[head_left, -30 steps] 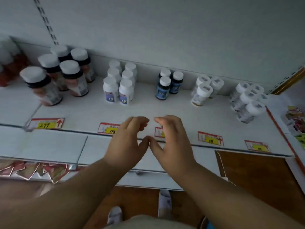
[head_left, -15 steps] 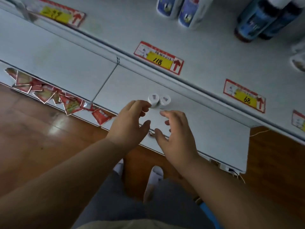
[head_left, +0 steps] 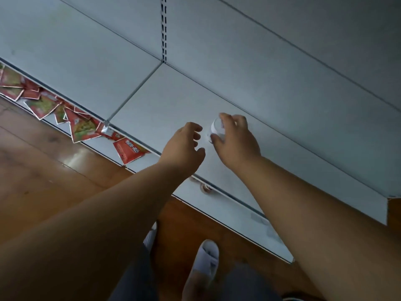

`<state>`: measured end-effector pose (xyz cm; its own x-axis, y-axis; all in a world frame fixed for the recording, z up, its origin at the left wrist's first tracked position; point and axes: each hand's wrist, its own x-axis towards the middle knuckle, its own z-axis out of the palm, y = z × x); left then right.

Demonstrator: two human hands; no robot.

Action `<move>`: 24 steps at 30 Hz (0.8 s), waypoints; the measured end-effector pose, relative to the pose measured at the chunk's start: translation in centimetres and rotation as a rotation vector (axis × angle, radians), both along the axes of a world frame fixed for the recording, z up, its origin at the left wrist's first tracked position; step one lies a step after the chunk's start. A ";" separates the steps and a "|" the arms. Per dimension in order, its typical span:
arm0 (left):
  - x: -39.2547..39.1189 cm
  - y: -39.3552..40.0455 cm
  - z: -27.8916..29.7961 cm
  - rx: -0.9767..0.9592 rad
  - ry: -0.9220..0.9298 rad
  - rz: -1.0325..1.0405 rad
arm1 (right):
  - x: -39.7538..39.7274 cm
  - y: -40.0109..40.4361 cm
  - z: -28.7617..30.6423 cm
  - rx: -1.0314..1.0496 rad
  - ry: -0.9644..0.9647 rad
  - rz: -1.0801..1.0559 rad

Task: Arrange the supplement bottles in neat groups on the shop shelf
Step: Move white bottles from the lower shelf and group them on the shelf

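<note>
A small white-capped supplement bottle (head_left: 216,129) stands on the lower grey shelf (head_left: 165,101). My right hand (head_left: 235,141) is wrapped around it, thumb on the near side and fingers over the far side. Just to the left, my left hand (head_left: 184,146) hovers with its fingers spread and nothing in it, its fingertips close to the bottle. Any second bottle there is hidden behind my hands. The upper shelf with the grouped bottles is out of view.
Red snack packets (head_left: 82,127) lie along the lowest shelf's front edge at the left. A slotted upright (head_left: 163,29) splits the back panel. Below are the wooden floor (head_left: 43,170) and my white slippers (head_left: 206,259).
The view has dropped from the upper shelf to the lower one. Both hands have moved forward to the small white-capped bottles, and my right hand has closed on one.
</note>
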<state>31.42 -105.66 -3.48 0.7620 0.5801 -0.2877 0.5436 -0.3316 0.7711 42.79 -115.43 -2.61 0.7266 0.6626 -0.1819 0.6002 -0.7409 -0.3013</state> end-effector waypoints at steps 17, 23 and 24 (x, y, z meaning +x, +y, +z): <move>-8.6 1.0 7.5 -1.332 -0.226 0.531 | -7.3 -1.1 8.2 0.526 0.689 -0.352; -16.4 0.4 18.0 -1.130 -0.347 0.350 | -15.4 -3.2 18.9 0.512 0.792 -0.305; -17.4 0.3 19.7 -1.106 -0.359 0.319 | -16.2 -3.3 20.8 0.513 0.784 -0.290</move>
